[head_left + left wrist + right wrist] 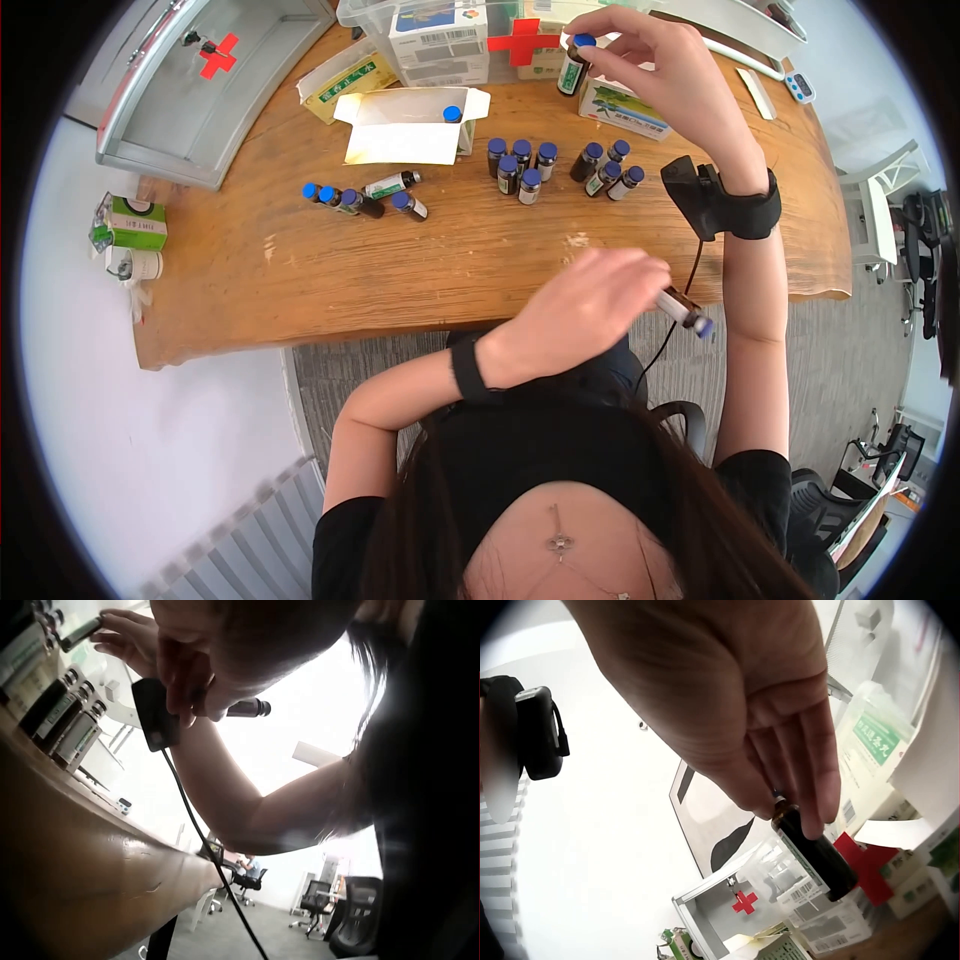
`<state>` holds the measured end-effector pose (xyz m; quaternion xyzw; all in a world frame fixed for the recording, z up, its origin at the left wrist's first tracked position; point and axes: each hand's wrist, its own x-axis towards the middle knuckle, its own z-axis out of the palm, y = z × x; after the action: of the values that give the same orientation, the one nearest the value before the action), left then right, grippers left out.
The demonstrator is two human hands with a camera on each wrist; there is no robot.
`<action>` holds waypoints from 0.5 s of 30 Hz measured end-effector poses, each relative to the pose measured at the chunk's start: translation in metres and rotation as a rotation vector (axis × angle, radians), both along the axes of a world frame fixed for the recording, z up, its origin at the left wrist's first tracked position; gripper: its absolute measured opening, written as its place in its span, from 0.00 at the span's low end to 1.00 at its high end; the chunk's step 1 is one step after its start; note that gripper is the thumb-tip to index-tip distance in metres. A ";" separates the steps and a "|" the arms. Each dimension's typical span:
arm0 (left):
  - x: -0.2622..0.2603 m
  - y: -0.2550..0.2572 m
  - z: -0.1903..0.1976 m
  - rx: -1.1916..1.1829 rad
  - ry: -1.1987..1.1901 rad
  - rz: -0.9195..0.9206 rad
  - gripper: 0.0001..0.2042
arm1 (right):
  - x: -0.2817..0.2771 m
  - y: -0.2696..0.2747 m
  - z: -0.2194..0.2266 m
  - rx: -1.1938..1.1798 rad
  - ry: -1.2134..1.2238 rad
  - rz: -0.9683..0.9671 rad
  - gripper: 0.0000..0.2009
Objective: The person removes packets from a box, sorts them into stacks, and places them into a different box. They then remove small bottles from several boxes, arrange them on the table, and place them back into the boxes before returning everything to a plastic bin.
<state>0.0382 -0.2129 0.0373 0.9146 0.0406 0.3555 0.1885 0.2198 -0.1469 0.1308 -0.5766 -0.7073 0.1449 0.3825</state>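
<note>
- Plainly, the right hand (pixel 672 75) pinches a dark bottle (pixel 571 76) by its blue cap, thumb against fingertips, cap uppermost, beside a green-and-white box (pixel 622 108).
- The left hand (pixel 580 315) has its grip curled round a second bottle (pixel 676 306), the capped end jutting out over the near edge of the counter (pixel 420 270).
- Whether the right-hand bottle touches the counter, I cannot tell.

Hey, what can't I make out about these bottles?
Head view: blue-capped brown glass bottle, base hidden by the left hand, label too blurred to read.
Head view: whatever's below the bright blue cap, hidden by the open white cardboard carton.
Right wrist view: dark glass bottle, cap mostly covered by the right hand.
</note>
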 end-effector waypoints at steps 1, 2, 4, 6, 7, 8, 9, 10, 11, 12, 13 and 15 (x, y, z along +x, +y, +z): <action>-0.006 0.005 0.002 -0.164 0.004 0.007 0.15 | 0.000 -0.002 0.000 -0.005 0.034 -0.007 0.09; -0.012 0.010 0.004 -0.326 0.009 0.014 0.16 | 0.002 0.001 -0.008 -0.004 0.034 -0.013 0.09; -0.022 0.016 0.009 -0.401 -0.031 0.068 0.16 | 0.007 0.009 -0.030 0.063 -0.106 0.077 0.08; -0.032 0.023 0.010 -0.475 -0.067 0.121 0.17 | -0.006 0.011 -0.034 -0.081 -0.109 -0.010 0.09; -0.038 0.026 0.008 -0.523 -0.048 0.165 0.18 | -0.006 0.017 -0.044 -0.013 -0.170 0.056 0.08; -0.043 0.030 0.005 -0.572 -0.029 0.210 0.19 | -0.010 0.021 -0.047 0.055 -0.232 0.123 0.07; -0.046 0.031 0.001 -0.617 -0.065 0.218 0.17 | -0.013 0.022 -0.047 0.011 -0.239 0.131 0.08; -0.048 0.033 -0.002 -0.618 -0.064 0.215 0.17 | -0.015 0.026 -0.050 0.010 -0.238 0.128 0.08; -0.050 0.033 -0.003 -0.671 -0.082 0.222 0.16 | -0.017 0.031 -0.054 0.007 -0.251 0.169 0.08; -0.052 0.034 -0.004 -0.724 -0.102 0.229 0.15 | -0.018 0.034 -0.056 0.005 -0.264 0.212 0.08; -0.053 0.036 -0.004 -0.707 -0.098 0.232 0.14 | -0.018 0.036 -0.059 0.004 -0.266 0.212 0.08; -0.055 0.037 -0.005 -0.715 -0.098 0.242 0.14 | -0.022 0.037 -0.058 -0.024 -0.285 0.241 0.08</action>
<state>-0.0164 -0.1759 0.0328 0.7615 0.2608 0.3820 0.4541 0.1977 -0.1094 0.0726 -0.5068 -0.8167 0.1149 0.2511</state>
